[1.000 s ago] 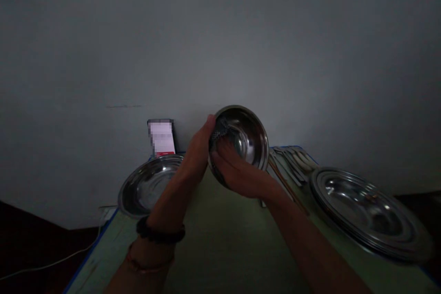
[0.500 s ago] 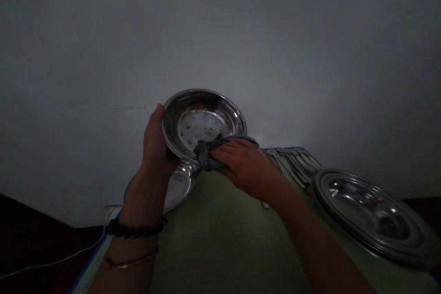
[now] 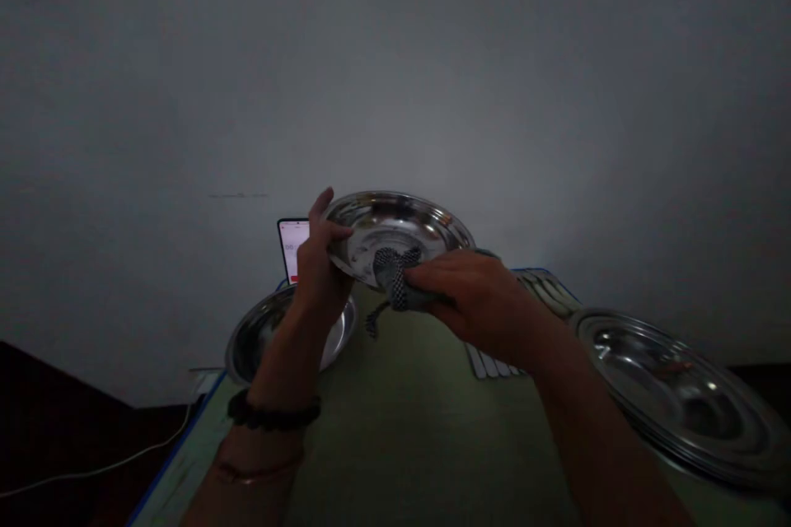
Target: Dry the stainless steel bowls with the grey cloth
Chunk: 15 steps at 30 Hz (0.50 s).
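A shiny metal bowl (image 3: 395,218) is held up above the table, tilted so its inside faces me. My left hand (image 3: 325,259) grips its left rim, with the thumb lying over the edge. In my right hand (image 3: 473,292) is a bunched grey checked cloth (image 3: 395,276), pressed to the near part of the bowl's inside. A corner of the cloth hangs below the rim. Under my left wrist a second metal bowl (image 3: 247,338) rests on the table, partly covered by my forearm.
At the right stands a stack of metal plates (image 3: 648,379). Several pieces of cutlery (image 3: 547,288) lie behind my right forearm. A phone (image 3: 290,243) with a lit screen stands at the back left. The green table (image 3: 383,445) meets a grey wall (image 3: 395,58). A white cable (image 3: 124,459) hangs at left.
The held bowl has moved right and slightly down and is tipped flatter. Both hands moved right with it. The cloth has shifted further inside the bowl, and the phone has come into view.
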### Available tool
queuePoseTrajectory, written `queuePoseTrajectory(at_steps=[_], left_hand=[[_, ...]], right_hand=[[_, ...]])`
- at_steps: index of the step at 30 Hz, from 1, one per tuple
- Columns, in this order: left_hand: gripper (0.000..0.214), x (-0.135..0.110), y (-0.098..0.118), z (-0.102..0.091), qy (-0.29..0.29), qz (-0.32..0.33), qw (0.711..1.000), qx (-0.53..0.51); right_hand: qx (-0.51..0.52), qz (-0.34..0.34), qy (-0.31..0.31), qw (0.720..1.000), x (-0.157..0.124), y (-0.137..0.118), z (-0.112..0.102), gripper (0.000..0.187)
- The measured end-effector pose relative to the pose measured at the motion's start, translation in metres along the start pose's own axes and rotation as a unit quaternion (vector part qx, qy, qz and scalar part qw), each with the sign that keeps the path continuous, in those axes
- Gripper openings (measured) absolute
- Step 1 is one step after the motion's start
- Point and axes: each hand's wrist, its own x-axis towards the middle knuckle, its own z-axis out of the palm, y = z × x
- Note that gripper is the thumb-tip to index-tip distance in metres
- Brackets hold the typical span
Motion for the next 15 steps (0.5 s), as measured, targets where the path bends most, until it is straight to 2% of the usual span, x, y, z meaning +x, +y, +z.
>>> queuePoseTrajectory(at_steps=[4,7,9,11,15], left_hand=[[0.01,-0.003,-0.009,-0.004,0.076,0.103,0.989,0.074],[0.007,-0.002,-0.01,-0.013,0.113,0.211,0.962,0.131],[0.008,0.001,-0.006,-0.017,0.117,0.251,0.954,0.112],[0.011,0.003,0.001,-0.016,0.108,0.234,0.965,0.053],[0.025,-0.003,0.014,0.0,0.068,0.104,0.989,-0.078]], right_hand=[[-0.017,0.03,-0.051,0.998,0.01,-0.018,0.012,0.012],[0.013,0.03,-0.064,0.997,0.013,-0.014,0.023,0.015],[0.06,0.002,-0.066,0.996,0.013,-0.007,0.027,0.021],[0.103,-0.019,-0.079,0.991,0.011,0.0,0.027,0.029],[0.146,-0.012,-0.115,0.982,0.009,0.001,0.027,0.036]])
